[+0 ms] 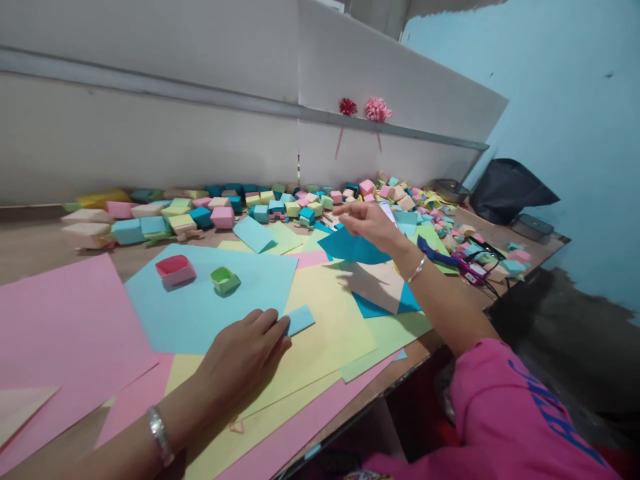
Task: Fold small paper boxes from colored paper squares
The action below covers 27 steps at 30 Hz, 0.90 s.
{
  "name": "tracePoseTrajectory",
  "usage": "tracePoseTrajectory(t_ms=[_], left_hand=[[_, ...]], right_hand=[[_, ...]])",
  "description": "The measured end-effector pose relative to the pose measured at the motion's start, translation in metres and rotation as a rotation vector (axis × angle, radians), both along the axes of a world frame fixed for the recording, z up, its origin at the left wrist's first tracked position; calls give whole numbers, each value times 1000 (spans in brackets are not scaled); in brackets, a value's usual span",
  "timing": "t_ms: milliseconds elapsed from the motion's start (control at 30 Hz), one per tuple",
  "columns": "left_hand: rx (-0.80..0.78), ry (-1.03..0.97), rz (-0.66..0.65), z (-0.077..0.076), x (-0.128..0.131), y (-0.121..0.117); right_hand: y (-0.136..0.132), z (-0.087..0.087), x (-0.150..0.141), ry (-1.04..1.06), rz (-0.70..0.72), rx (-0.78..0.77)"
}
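Observation:
My left hand (253, 347) is closed over one end of a small light blue folded paper strip (302, 321), whose other end sticks out to the right. The strip lies over a large pale yellow sheet (330, 320). My right hand (369, 223) is raised above a dark blue sheet (353, 245), its fingers stretched out to the left and nothing visible in them. To the left of it, an open pink paper box (176, 271) and a smaller green paper box (225, 281) stand on a light blue sheet (200, 320).
Folded paper cubes (223, 218) line the back of the table along a white panel (150, 133). Pink sheets (65, 327) lie at the left. A purple device (473, 269) with cables, a black bag (510, 190) and a dark container (533, 227) are at the right.

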<state>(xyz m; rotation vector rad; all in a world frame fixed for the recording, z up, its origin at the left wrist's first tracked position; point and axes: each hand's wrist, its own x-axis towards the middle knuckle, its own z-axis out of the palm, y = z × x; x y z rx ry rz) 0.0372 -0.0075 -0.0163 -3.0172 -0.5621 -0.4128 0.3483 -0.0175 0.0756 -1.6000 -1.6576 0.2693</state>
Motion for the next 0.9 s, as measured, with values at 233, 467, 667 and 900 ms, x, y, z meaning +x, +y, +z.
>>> tracePoseTrajectory(t_ms=[233,467,667,900], left_hand=[[16,46,8,3,-1,0],[9,28,-3,0,-2,3],[1,34,6,-3,-2,4],[-31,30,9,-6,-3,6]], right_hand=[[60,20,46,-432,-325,184],[63,-7,58,-736,-244,-153],[63,-39,50,-814,-161,-267],[65,-47,40,-826,-311,-418]])
